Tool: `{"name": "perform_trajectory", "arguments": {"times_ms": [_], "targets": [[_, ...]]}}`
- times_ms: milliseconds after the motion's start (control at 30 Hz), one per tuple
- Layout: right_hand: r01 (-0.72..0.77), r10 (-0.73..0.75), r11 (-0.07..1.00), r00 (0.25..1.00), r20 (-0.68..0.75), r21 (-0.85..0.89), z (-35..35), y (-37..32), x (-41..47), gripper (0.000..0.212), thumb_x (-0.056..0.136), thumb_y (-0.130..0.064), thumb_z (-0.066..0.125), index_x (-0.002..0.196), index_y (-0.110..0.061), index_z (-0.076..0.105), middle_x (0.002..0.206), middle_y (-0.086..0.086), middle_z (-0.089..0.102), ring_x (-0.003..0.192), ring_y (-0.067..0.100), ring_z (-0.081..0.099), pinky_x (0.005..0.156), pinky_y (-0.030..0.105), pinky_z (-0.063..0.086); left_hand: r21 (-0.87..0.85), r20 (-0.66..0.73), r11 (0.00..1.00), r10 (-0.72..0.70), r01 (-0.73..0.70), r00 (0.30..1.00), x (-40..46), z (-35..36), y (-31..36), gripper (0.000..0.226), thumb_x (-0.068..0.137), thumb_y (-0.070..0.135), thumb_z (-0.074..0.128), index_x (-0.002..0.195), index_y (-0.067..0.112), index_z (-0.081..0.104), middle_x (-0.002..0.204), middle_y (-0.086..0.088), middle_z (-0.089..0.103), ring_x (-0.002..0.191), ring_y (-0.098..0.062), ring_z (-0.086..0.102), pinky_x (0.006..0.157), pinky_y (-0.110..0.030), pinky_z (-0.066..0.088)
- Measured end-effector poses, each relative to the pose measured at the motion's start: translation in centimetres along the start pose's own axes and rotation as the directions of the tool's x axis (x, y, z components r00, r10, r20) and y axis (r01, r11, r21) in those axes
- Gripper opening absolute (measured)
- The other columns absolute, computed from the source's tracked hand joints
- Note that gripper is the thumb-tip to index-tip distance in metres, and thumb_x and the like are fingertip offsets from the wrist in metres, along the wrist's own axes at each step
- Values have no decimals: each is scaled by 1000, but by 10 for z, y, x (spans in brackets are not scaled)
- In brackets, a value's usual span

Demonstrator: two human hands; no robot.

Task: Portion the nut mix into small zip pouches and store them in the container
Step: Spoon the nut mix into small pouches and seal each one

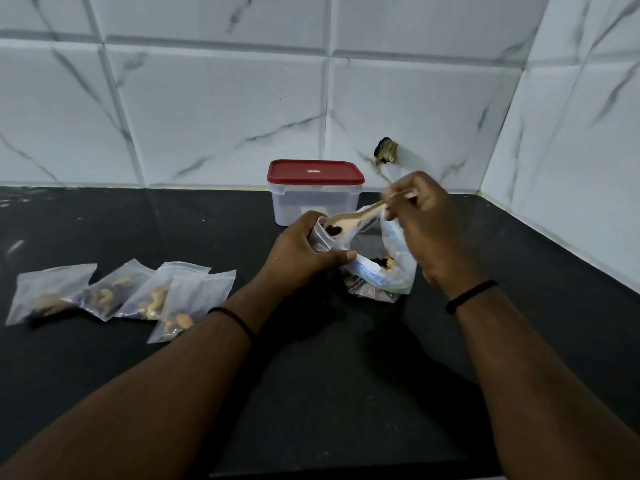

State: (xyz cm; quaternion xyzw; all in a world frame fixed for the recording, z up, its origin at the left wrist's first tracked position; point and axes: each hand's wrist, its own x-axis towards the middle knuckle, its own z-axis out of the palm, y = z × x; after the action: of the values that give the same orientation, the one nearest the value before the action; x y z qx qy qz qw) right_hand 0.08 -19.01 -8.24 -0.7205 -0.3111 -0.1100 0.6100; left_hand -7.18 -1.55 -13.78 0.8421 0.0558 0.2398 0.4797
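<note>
At the centre of the frame, over the dark table [104, 358], the left hand [304, 254] curls its grip round a small clear pouch [323, 237], holding its mouth open toward the upper right. The right hand [426, 220], just right of centre, pinches the handle of a wooden spoon [353, 220] whose bowl, carrying a few dark pieces, sits at the mouth of that pouch. Below and between the two hands a larger plastic bag of nut mix [384, 275] stands on the table, its top rolled down and some nuts showing inside. Behind the hands, near the tiled wall [207, 98], a clear container [313, 199] rests with its red lid [315, 173] on. On the left side of the frame four filled pouches [121, 292] lie in a row on the table, overlapping one another, well apart from the container. Each wrist wears a thin black band.
</note>
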Motion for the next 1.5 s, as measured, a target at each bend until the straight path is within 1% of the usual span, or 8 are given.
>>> {"name": "perform_trajectory", "arguments": {"times_ms": [133,233,400,567,733,967,1167,1500], "targets": [[403,-345,882,906,247,-246,2,-1,-7,4,91,-21,70,94,-23,73,86,-12,70,81,2,57,70,11,41,-99,-61,995,-17,11,998,2,-1,-2,44,73,26,87,109,24,60,99,10,68,87,5,64,67,-8,49],[485,-433,825,872,227,-290,-3,1,-5,8,89,-22,73,95,-25,75,89,-13,72,83,1,53,70,12,38,-129,-79,991,-32,22,996,2,-1,-3,48,74,26,86,113,25,60,103,11,69,90,5,65,70,-10,49],[231,-237,970,967,-90,-71,-9,-1,-4,4,94,-11,66,93,-15,67,79,-9,68,72,0,67,66,12,50,-112,-53,994,-26,20,998,1,-2,0,48,73,27,86,112,25,58,102,11,67,90,2,65,66,-9,50],[-100,12,916,975,-221,-389,-20,17,5,8,96,-16,53,93,-16,60,76,-8,58,70,8,55,62,23,39,25,29,999,26,-26,999,-4,-1,2,56,69,37,88,115,27,57,107,11,65,95,-7,65,78,-20,53],[-115,11,884,974,-226,-454,-28,13,6,12,91,-17,49,83,-9,54,69,0,54,65,19,52,58,32,40,11,80,1000,18,-19,997,-6,-2,3,56,68,37,88,114,31,57,106,11,67,93,-5,66,79,-21,55],[96,-41,894,990,134,-438,-28,8,3,9,94,-13,53,86,-16,54,71,-4,54,60,8,47,57,26,37,36,153,999,0,-5,988,-5,1,4,54,69,35,88,114,32,60,109,13,65,99,-5,63,82,-19,52],[81,5,915,978,210,-395,-27,8,-1,26,90,-22,71,107,-24,51,89,-2,67,79,11,66,68,26,50,38,211,997,-69,62,975,-3,1,2,51,69,34,89,113,27,66,105,9,70,97,-10,67,88,-30,56],[91,25,957,921,389,-277,-29,3,-3,23,96,-8,60,94,-28,48,85,-2,74,78,4,71,70,24,52,52,234,998,-59,48,970,-3,0,3,37,69,30,90,99,22,70,91,6,74,84,-7,70,78,-26,57]]}}
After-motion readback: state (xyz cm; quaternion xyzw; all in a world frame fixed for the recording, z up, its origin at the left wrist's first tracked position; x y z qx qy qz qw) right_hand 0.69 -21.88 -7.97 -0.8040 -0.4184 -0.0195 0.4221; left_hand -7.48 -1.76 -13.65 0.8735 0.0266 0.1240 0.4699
